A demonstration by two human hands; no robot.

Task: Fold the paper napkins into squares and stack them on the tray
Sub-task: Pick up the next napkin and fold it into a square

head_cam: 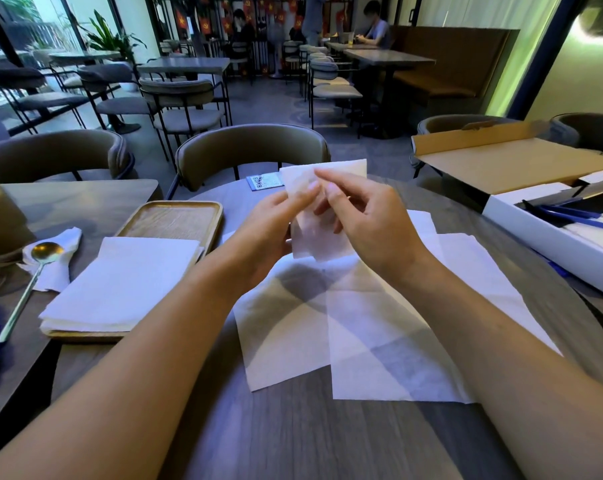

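I hold a white paper napkin [319, 209] upright in the air above the round table, partly folded. My left hand [276, 223] pinches its left edge and my right hand [366, 220] pinches its upper middle, fingertips almost touching. Below my hands, several unfolded white napkins [345, 323] lie spread flat and overlapping on the table. To the left, a wooden tray [175, 220] carries a stack of folded napkins [127, 282] on its near half.
A gold spoon [36, 268] rests on a crumpled napkin left of the tray. An open cardboard and white box [535, 188] with blue tools sits at the right. A small QR card [263, 181] lies at the table's far edge. Chairs stand behind.
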